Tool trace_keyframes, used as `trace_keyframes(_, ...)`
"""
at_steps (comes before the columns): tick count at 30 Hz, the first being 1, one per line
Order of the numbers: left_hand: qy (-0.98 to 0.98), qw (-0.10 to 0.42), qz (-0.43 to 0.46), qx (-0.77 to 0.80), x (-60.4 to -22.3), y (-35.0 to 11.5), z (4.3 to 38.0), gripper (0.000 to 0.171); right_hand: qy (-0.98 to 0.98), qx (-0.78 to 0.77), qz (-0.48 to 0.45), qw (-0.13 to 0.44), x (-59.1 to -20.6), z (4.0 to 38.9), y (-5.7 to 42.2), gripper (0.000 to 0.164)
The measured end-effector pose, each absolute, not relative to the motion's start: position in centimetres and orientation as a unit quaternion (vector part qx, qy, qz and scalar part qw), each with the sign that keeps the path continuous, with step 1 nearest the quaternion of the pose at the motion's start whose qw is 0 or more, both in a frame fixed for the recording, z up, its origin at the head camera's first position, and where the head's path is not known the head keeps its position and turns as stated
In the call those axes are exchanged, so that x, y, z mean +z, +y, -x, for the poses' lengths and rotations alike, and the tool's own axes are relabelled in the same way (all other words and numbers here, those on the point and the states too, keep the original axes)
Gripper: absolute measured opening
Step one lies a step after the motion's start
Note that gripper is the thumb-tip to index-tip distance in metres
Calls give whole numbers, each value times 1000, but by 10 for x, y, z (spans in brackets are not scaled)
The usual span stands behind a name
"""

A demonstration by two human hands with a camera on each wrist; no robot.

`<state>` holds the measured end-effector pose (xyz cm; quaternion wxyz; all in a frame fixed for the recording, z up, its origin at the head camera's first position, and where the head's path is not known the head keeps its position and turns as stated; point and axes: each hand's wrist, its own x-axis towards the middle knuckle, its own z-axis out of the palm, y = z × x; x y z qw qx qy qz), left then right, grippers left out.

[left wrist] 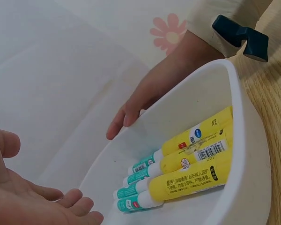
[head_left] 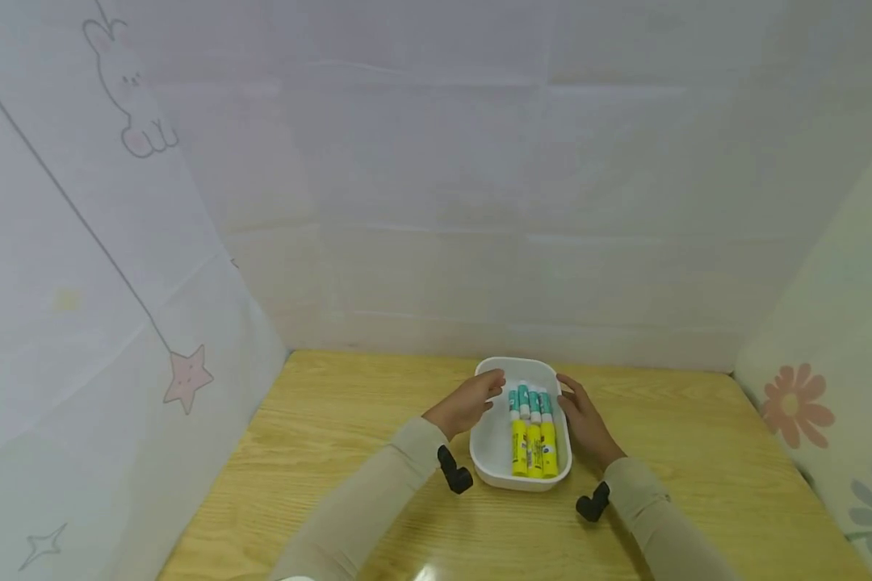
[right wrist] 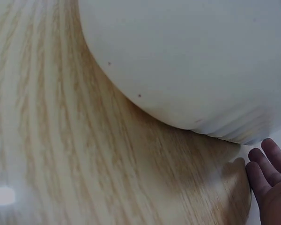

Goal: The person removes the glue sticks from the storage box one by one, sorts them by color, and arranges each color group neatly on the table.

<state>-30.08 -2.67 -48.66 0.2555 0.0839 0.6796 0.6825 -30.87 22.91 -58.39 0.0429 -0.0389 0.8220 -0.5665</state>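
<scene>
A white plastic bin stands on the table with several glue sticks inside. Three yellow glue sticks lie side by side at its near end, and smaller teal-and-white glue sticks lie beyond them. My left hand is at the bin's left rim, its fingers relaxed and holding nothing; the left wrist view shows the palm and loose fingers. My right hand lies along the outside of the bin's right wall, fingers extended and close to the rim. In the right wrist view the bin's wall fills the upper part.
The wooden table runs back to a pale cloth backdrop. Cloth walls with printed figures close off both sides. A dark camera mount sits on the left wrist, and another mount on the right.
</scene>
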Motion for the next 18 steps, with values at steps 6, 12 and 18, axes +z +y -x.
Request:
trace_keyframes(6,690,248,-60,678,-501,-17,310,69,818,-572,34,49,-582,307,231,51)
trace_keyframes(12,732,229,-32,641,-512,-7,316,75,809,-585,30,50,-582,310,234,51)
trace_keyframes(18,736,232,4,637,-523,-1,316,78,781,-620,10,74,-588,307,233,50)
